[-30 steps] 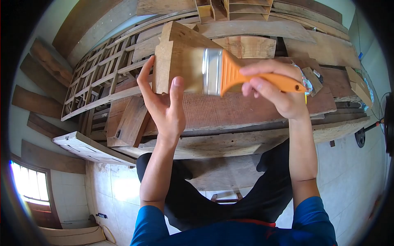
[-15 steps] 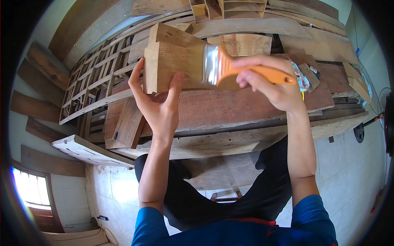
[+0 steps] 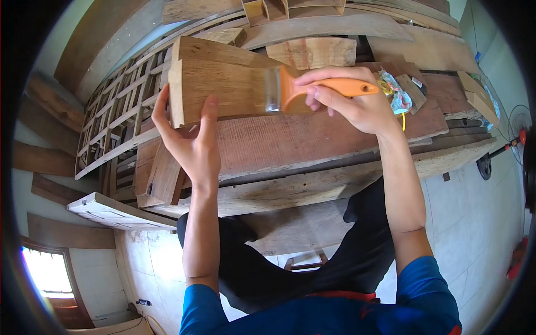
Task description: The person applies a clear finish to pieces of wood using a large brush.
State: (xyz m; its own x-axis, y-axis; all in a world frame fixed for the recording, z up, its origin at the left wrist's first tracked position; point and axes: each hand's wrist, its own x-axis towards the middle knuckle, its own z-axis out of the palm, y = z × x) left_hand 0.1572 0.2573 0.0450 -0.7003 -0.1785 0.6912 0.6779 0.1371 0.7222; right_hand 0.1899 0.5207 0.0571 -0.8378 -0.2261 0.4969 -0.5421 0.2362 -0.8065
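Note:
My left hand (image 3: 192,139) grips a thick wooden block (image 3: 223,81) by its left end, thumb on the near face and fingers around the end. The block is held up above the bench planks, its broad grained face toward me. My right hand (image 3: 354,100) is closed around the orange handle of a wide paintbrush (image 3: 293,88). The brush's metal band and bristles lie against the right part of the block's face, blurred by motion. Part of the block's right end is hidden behind the brush and my right hand.
Reddish-brown planks (image 3: 290,137) are stacked below my hands. A wooden lattice frame (image 3: 120,100) leans at the left, and a small compartment shelf (image 3: 296,10) stands at the back. A patterned plastic packet (image 3: 401,100) and a cardboard box (image 3: 477,99) lie to the right.
The block, brush and both hands have shifted left in view, along with a slight camera turn. Both grips are kept, and the brush still touches the block's face.

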